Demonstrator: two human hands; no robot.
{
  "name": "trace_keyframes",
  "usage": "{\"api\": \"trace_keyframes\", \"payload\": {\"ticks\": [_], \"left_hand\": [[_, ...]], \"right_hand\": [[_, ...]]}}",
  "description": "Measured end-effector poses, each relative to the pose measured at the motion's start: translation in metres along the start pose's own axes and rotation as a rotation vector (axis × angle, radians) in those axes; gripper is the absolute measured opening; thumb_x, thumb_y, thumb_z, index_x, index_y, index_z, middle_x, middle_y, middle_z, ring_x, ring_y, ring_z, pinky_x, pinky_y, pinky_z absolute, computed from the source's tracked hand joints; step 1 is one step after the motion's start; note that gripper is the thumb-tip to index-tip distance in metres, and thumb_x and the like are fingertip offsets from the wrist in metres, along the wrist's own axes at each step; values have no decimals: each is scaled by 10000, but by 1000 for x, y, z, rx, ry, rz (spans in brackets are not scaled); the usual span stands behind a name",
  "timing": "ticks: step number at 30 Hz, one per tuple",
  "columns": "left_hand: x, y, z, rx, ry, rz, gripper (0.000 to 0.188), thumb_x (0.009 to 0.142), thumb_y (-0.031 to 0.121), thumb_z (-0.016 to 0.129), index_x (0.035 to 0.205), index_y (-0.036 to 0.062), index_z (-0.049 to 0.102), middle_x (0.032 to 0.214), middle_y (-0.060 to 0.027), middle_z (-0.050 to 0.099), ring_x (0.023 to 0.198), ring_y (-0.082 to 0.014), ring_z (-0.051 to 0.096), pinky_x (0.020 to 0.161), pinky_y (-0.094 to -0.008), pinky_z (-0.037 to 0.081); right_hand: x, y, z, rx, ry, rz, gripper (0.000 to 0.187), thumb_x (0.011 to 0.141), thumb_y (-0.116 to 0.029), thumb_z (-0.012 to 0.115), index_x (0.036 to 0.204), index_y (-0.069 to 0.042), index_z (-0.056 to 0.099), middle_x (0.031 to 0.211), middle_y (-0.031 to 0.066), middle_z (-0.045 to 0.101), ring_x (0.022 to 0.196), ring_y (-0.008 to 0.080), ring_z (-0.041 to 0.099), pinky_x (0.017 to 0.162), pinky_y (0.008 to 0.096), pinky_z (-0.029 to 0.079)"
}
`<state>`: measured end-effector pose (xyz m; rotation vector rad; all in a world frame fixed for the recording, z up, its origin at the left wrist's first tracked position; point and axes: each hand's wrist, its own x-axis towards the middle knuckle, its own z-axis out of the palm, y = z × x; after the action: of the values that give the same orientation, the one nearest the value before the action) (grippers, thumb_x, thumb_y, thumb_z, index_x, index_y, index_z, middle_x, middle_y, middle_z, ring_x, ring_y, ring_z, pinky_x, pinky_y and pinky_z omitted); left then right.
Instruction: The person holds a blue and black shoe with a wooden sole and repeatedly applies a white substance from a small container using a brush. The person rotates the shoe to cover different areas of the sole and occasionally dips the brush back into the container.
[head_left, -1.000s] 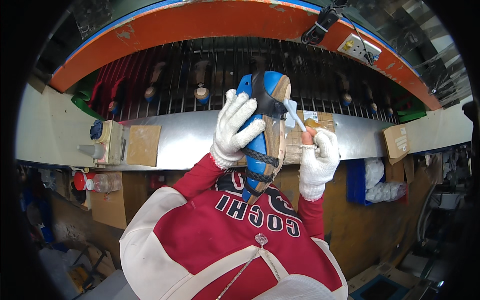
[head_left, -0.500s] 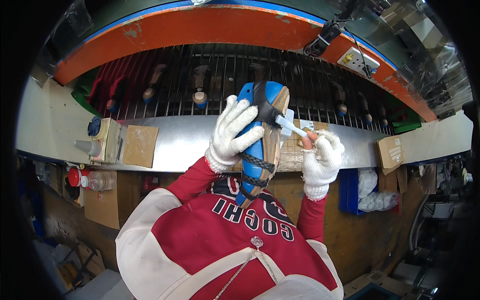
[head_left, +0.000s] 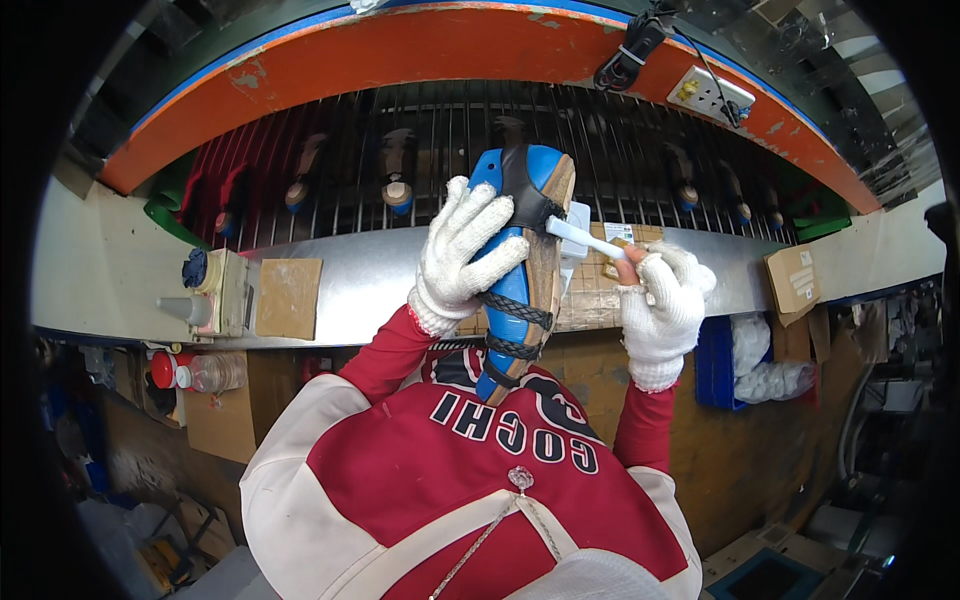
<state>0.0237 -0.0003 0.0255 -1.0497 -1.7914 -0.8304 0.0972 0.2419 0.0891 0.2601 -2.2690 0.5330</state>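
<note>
A sandal [head_left: 541, 280] with black braided straps sits on a blue shoe last [head_left: 503, 325], tilted so that its sole edge faces right. My left hand [head_left: 458, 262], in a white knit glove, is wrapped round the last from the left and holds it upright before my chest. In my gloved right hand [head_left: 662, 318], bare thumb and fingertip pinch the handle of a white brush [head_left: 588, 238]. Its head touches the sandal where the wide black strap meets the sole. Behind the brush, a white object [head_left: 577, 215] is partly hidden.
Beyond the metal ledge [head_left: 370, 270], several lasts with shoes [head_left: 397, 190] lie on a rack of rods [head_left: 450, 130] under an orange beam [head_left: 400, 60]. Cardboard [head_left: 289, 298] and a cup-like container [head_left: 205, 270] stand left. A blue bin [head_left: 717, 360] with plastic bags is at right.
My right hand has moved a little right and the brush lies flatter, its head still at the strap's edge. The sandal and my left hand keep nearly the same pose; the view has shifted slightly.
</note>
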Motion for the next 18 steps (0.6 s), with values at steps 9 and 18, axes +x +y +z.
{"api": "trace_keyframes", "payload": {"ticks": [9, 18], "left_hand": [[4, -2, -2, 25, -15, 34, 600, 622, 140, 807, 1195, 201, 640, 1349, -175, 569, 1274, -417, 542, 1075, -676, 377], [9, -5, 0, 66, -31, 81, 549, 657, 128, 786, 1178, 224, 642, 1350, -161, 561, 1281, -407, 534, 1069, -682, 378]], "right_hand": [[2, 4, -5, 41, 22, -110, 261, 659, -99, 870, 891, -90, 752, 933, 60, 692, 876, 225, 621, 793, 365, 416], [7, 1, -13, -50, 18, -118, 263, 676, -117, 871, 911, -95, 754, 949, 60, 696, 858, 231, 630, 809, 366, 415]]}}
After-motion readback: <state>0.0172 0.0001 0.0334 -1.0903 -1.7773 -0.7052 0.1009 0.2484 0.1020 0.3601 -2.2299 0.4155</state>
